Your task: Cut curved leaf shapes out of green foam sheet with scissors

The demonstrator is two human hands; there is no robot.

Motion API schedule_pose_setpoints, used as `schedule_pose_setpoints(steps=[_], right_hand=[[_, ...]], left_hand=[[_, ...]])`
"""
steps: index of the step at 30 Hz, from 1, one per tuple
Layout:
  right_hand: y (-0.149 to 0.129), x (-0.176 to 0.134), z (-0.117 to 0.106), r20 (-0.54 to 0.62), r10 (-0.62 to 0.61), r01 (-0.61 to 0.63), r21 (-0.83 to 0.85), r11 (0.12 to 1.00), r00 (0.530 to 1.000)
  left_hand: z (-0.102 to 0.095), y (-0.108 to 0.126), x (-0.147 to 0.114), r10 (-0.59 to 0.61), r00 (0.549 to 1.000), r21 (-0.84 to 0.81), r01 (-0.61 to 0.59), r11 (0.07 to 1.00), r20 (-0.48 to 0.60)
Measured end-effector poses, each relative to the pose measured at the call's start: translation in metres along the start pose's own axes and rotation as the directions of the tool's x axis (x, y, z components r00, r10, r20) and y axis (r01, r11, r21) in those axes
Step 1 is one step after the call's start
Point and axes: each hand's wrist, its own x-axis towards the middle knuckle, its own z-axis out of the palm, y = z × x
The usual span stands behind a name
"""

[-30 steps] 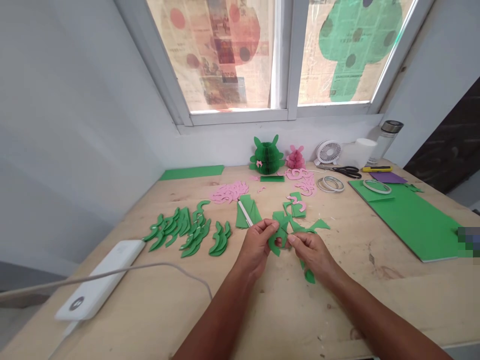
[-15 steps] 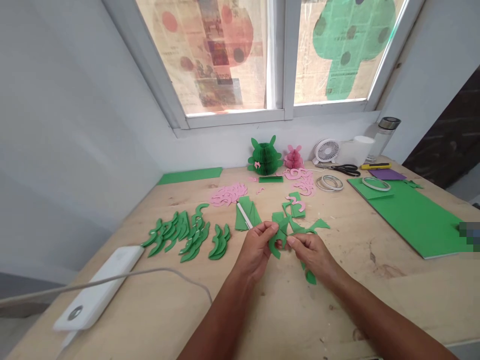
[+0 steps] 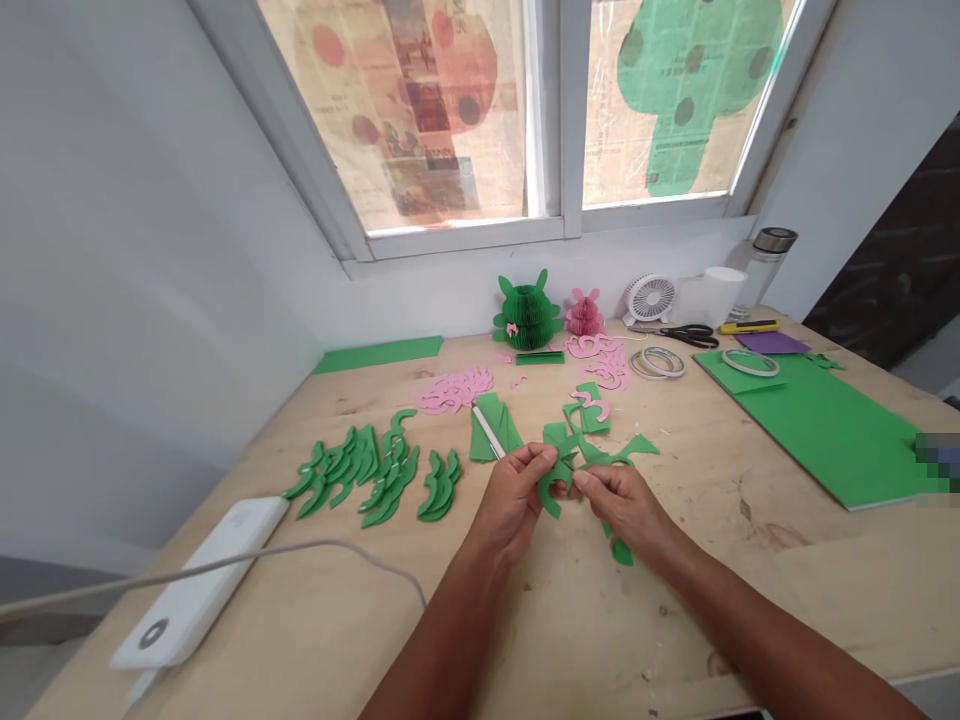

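My left hand (image 3: 519,492) pinches a curved green paper cutout (image 3: 550,497) between thumb and fingers. Fingertips of my right hand (image 3: 619,502) are closed at the right edge of the same cutout; whether they grip a separate bit there is hard to make out. Green paper scraps (image 3: 640,446) lie just beyond my right hand, and another green strip (image 3: 621,551) shows beneath it. Left of my hands, a white pen-like tool (image 3: 489,432) rests on cut green paper (image 3: 512,428).
Stacked green curved cutouts (image 3: 390,485) lie on the left, near a white power bank (image 3: 202,580) crossed by a cable (image 3: 300,546). Pink cutouts (image 3: 457,388), tape rolls (image 3: 658,363), scissors (image 3: 690,336), a yellow cutter (image 3: 750,327) and green sheets (image 3: 832,440) lie farther back and right.
The view has shifted slightly. Both hands stay in nearly the same place, and the green paper's upper flap between them has changed shape a little.
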Motion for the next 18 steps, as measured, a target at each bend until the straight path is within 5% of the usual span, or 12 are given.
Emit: schedule_pose_setpoints(steps=[18], right_hand=[[-0.0022, -0.0013, -0.0016, 0.010, -0.019, 0.019, -0.040, 0.999, 1.000]], left_hand=[[0.0009, 0.0003, -0.0011, 0.002, 1.000, -0.012, -0.002, 1.000, -0.013]])
